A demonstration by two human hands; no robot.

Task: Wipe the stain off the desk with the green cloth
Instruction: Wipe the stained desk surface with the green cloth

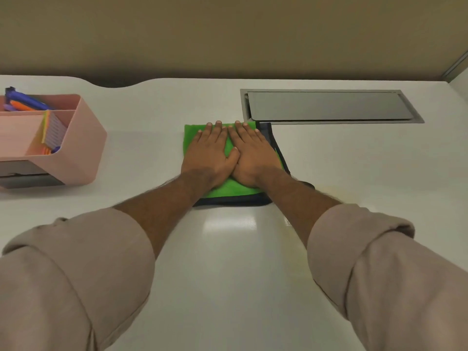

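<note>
Under both flat palms, left hand (209, 150) and right hand (253, 153) spread open, gripping nothing, lies the cloth (234, 190) mid-desk (228, 262); no stain shows, presumably beneath.

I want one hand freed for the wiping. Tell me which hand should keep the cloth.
Probably either: the left hand and right hand both lie flat, side by side, on the green cloth. No stain shows on the desk to favour one.
</note>
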